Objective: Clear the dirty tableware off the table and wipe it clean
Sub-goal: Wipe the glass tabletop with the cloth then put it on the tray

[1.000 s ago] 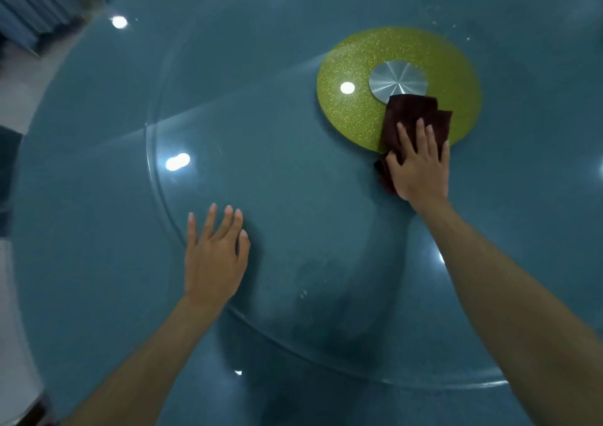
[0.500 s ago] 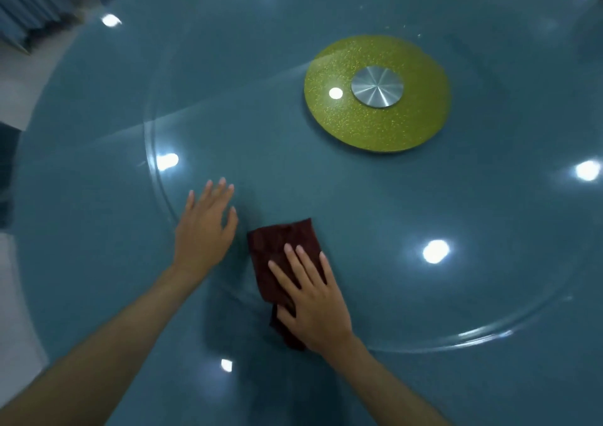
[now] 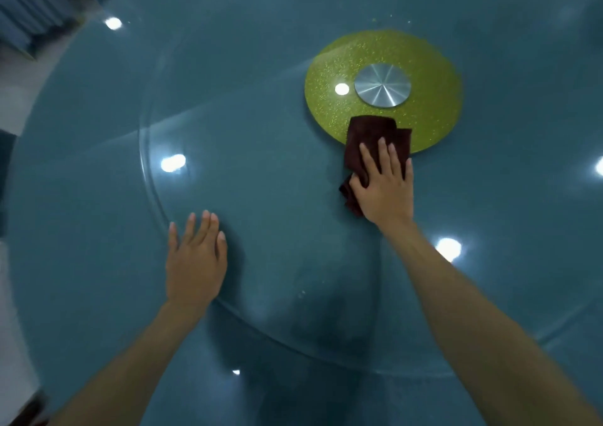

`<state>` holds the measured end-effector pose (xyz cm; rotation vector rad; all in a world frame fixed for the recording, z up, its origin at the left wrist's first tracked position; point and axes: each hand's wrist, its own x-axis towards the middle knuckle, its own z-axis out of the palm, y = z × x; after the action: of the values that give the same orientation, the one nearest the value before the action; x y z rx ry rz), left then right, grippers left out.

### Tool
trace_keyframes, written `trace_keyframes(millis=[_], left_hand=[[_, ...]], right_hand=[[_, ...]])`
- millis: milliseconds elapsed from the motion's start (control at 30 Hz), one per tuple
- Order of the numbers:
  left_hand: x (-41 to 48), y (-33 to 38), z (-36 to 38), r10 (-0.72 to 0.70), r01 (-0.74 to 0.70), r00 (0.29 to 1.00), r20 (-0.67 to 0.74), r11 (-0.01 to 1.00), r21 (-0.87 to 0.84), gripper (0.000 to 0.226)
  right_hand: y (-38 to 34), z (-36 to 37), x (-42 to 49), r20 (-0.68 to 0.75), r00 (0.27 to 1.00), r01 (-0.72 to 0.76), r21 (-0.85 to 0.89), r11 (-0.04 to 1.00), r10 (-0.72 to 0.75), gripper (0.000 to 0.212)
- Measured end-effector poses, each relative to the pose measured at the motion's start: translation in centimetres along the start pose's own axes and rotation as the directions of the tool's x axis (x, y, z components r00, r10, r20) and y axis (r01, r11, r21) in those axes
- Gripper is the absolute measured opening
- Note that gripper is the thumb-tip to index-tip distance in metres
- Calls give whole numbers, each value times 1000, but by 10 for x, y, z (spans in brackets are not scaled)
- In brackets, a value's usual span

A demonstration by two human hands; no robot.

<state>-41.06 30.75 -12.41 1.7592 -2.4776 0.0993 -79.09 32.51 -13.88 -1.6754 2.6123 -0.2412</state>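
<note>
Maroon cloth (image 3: 368,135) lies crumpled on the glass turntable (image 3: 145,171) of the round blue-green table (image 3: 65,230); its far end covers the near edge of the glittery yellow-green disc (image 3: 326,76) at the turntable's middle, just short of the brushed metal hub (image 3: 382,85). Whether that disc sits on the glass or under it I cannot tell.

From the head view, the right hand (image 3: 385,187) is laid flat on the near half of the cloth, fingers straight and a little spread, pressing it down rather than clutching it; a dark fold of cloth pokes out beside the thumb. The left hand (image 3: 195,259) rests palm down on the turntable just inside its near-left rim, fingers straight and close together, holding nothing – well apart from the cloth. Both forearms are bare.

Round spots of reflected light dot the table top; a faint smeared patch shows on the glass between the two arms. Off the table's far-left edge there is pale floor (image 3: 19,76) and a pleated blue curtain (image 3: 29,8).
</note>
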Motion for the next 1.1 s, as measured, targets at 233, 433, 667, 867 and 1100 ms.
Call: trace_keyframes(millis=[233, 433, 667, 867, 1100], left_hand=[[-43, 33, -11, 45, -45, 998, 33, 999, 0, 50], [-60, 39, -35, 193, -177, 978, 82, 970, -169, 46], [23, 2, -46, 84, -64, 996, 44, 941, -333, 43], [74, -31, -22, -17, 72, 957, 289, 981, -180, 52], [27, -25, -5, -30, 87, 954, 297, 980, -181, 56]], right_hand=[[11, -3, 38, 48, 996, -76, 16, 997, 75, 73], [-32, -9, -58, 91, 984, 153, -10, 988, -151, 74], [-79, -16, -217, 137, 901, 401, 105, 910, -413, 80], [-60, -9, -212, 131, 835, 527, 86, 845, -534, 81], [-10, -1, -57, 26, 986, 163, -12, 986, -163, 69]])
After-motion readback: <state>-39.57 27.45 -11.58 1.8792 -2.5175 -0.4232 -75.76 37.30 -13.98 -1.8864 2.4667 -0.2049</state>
